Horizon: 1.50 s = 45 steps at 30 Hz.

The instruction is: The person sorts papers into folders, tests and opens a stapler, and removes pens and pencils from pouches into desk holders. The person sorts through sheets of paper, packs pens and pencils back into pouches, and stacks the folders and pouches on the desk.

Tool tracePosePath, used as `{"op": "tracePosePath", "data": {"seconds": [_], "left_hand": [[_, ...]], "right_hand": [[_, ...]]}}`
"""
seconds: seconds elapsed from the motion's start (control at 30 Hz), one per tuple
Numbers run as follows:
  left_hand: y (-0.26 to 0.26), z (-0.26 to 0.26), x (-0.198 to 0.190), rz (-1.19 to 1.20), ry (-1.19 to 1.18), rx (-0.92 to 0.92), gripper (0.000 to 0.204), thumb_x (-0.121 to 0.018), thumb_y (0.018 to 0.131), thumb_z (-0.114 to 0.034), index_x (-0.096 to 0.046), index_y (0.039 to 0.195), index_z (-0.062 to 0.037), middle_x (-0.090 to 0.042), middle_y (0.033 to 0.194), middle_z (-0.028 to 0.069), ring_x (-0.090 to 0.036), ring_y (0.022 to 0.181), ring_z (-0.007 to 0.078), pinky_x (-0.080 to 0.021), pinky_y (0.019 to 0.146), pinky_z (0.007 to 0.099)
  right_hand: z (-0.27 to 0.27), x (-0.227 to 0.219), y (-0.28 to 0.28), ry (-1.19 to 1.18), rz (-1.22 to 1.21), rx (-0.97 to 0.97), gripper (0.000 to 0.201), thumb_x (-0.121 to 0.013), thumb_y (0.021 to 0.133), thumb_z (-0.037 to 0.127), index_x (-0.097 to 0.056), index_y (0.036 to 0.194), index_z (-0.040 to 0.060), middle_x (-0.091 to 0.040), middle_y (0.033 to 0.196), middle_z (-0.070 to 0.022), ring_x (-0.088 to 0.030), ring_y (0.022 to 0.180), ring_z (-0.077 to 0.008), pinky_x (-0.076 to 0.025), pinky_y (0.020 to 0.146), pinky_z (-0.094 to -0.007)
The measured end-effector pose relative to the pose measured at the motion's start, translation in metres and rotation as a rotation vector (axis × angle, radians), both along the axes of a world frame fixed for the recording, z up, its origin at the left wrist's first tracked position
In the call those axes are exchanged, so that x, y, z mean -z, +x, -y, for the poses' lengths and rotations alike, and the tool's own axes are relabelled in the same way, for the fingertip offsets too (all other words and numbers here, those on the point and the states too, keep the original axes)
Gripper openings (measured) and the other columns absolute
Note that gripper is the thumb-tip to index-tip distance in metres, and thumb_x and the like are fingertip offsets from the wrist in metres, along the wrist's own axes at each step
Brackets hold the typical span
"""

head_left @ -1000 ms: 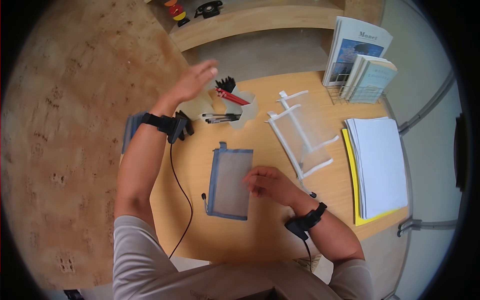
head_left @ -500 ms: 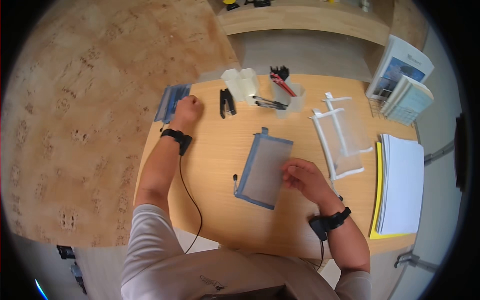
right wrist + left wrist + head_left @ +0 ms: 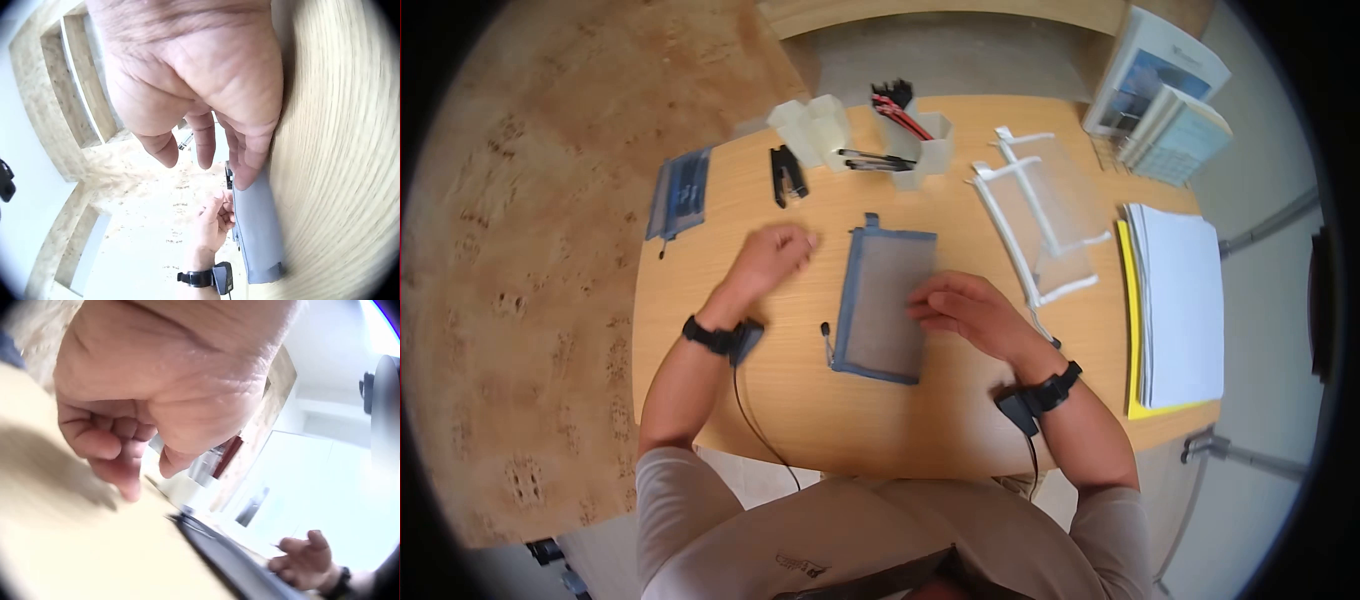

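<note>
A blue-edged mesh zip pouch lies flat in the middle of the table, its zip along the left side. My right hand is at the pouch's right edge, fingers extended and loosely bent, thumb apart from them. To the left of the pouch, my left hand hovers over the table. Its fingers hang loosely curled and hold nothing, as the left wrist view also shows. Another blue mesh pouch, with dark contents showing through, rests at the table's left edge.
A black stapler and pale holders stand behind the left hand. Pens and red pencils sit in another holder. White-edged mesh pouches, stacked paper and books in a wire rack occupy the right.
My left hand swung from near the pen holders down to the blue pouch at the left edge, then back toward the middle pouch. The right hand stays beside the middle pouch. The head view shifted.
</note>
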<state>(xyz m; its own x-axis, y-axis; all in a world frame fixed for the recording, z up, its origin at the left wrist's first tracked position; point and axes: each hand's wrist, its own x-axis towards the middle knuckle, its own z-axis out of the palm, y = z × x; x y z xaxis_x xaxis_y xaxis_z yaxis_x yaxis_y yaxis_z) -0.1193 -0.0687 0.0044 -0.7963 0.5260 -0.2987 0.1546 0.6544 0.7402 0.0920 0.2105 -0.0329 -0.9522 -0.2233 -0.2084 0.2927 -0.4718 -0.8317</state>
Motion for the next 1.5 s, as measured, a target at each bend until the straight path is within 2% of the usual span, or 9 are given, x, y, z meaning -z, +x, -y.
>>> {"op": "tracePosePath", "data": {"seconds": [0.27, 0.33, 0.53, 0.73, 0.93, 1.0, 1.13, 1.33, 1.5], "left_hand": [[0.067, -0.041, 0.004, 0.281, 0.248, 0.193, 0.018, -0.072, 0.096, -0.017, -0.067, 0.097, 0.0006, -0.056, 0.070, -0.0039, -0.042, 0.061, 0.0047, -0.037, 0.054, 0.0246], [0.078, -0.050, -0.033, -0.379, 0.134, 0.290, 0.017, -0.072, 0.095, -0.015, -0.068, 0.099, 0.0006, -0.052, 0.068, -0.0043, -0.042, 0.061, 0.0042, -0.036, 0.054, 0.0253], [0.084, -0.130, -0.094, -0.140, 0.377, 0.139, 0.020, -0.068, 0.098, -0.021, -0.067, 0.103, -0.0014, -0.054, 0.073, -0.0044, -0.047, 0.061, 0.0044, -0.039, 0.054, 0.0222], [0.069, -0.206, -0.038, 0.287, 0.378, 0.214, 0.023, -0.066, 0.101, -0.027, -0.067, 0.100, -0.0047, -0.065, 0.081, 0.0010, -0.058, 0.063, 0.0065, -0.045, 0.056, 0.0211], [0.058, -0.138, -0.035, -0.070, -0.061, 0.677, 0.026, -0.068, 0.099, -0.027, -0.069, 0.094, -0.0014, -0.064, 0.077, 0.0003, -0.058, 0.070, 0.0078, -0.048, 0.064, 0.0256], [0.041, -0.099, -0.035, 0.202, -0.175, 0.716, 0.023, -0.068, 0.098, -0.026, -0.071, 0.097, -0.0032, -0.063, 0.079, -0.0013, -0.056, 0.073, 0.0080, -0.047, 0.067, 0.0250], [-0.021, -0.002, -0.016, 0.283, -0.143, 0.316, 0.018, -0.068, 0.098, -0.024, -0.072, 0.097, -0.0069, -0.064, 0.080, -0.0024, -0.059, 0.076, 0.0080, -0.051, 0.072, 0.0233], [-0.146, 0.149, 0.021, -0.898, -0.480, -0.413, 0.047, -0.071, 0.090, -0.038, -0.067, 0.120, -0.0026, -0.070, 0.119, 0.0258, -0.067, 0.104, 0.0412, -0.053, 0.093, 0.0441], [-0.196, 0.206, 0.056, -0.806, -0.366, -0.645, 0.051, -0.074, 0.086, -0.036, -0.064, 0.123, -0.0011, -0.069, 0.121, 0.0270, -0.065, 0.109, 0.0438, -0.051, 0.096, 0.0470]], "right_hand": [[-0.013, 0.012, -0.002, 0.086, -0.116, -0.217, 0.020, -0.060, 0.102, 0.020, -0.069, 0.108, 0.0038, -0.069, 0.105, -0.0034, -0.066, 0.099, -0.0132, -0.054, 0.091, -0.0290], [-0.018, 0.004, 0.006, 0.173, -0.162, -0.400, 0.020, -0.059, 0.101, 0.020, -0.071, 0.105, 0.0043, -0.070, 0.102, -0.0030, -0.067, 0.095, -0.0125, -0.053, 0.087, -0.0276], [-0.005, -0.007, 0.008, 0.147, -0.150, -0.745, 0.020, -0.057, 0.100, 0.017, -0.071, 0.102, 0.0026, -0.071, 0.097, -0.0019, -0.066, 0.090, -0.0112, -0.052, 0.083, -0.0264], [-0.004, 0.008, 0.006, 0.133, -0.236, -0.778, 0.021, -0.057, 0.098, 0.019, -0.071, 0.102, 0.0036, -0.071, 0.094, -0.0027, -0.064, 0.085, -0.0105, -0.051, 0.079, -0.0259], [-0.003, 0.001, 0.005, 0.166, -0.192, -0.741, 0.019, -0.057, 0.100, 0.015, -0.069, 0.107, 0.0024, -0.070, 0.099, -0.0036, -0.064, 0.090, -0.0121, -0.052, 0.082, -0.0283], [-0.005, -0.005, 0.007, 0.151, -0.129, -0.690, 0.019, -0.057, 0.101, 0.016, -0.068, 0.110, 0.0029, -0.069, 0.101, -0.0038, -0.065, 0.090, -0.0122, -0.052, 0.082, -0.0282], [-0.003, -0.003, 0.006, 0.156, -0.104, -0.686, 0.019, -0.058, 0.101, 0.015, -0.066, 0.114, 0.0034, -0.069, 0.104, -0.0035, -0.065, 0.091, -0.0123, -0.052, 0.083, -0.0290], [0.000, -0.009, 0.008, 0.161, -0.055, -0.626, 0.022, -0.060, 0.102, 0.019, -0.065, 0.118, 0.0050, -0.069, 0.102, -0.0013, -0.066, 0.093, -0.0119, -0.053, 0.083, -0.0290], [-0.001, -0.011, 0.005, 0.143, -0.036, -0.626, 0.025, -0.062, 0.101, 0.015, -0.064, 0.124, 0.0047, -0.069, 0.111, -0.0033, -0.067, 0.096, -0.0133, -0.053, 0.084, -0.0295]]}}
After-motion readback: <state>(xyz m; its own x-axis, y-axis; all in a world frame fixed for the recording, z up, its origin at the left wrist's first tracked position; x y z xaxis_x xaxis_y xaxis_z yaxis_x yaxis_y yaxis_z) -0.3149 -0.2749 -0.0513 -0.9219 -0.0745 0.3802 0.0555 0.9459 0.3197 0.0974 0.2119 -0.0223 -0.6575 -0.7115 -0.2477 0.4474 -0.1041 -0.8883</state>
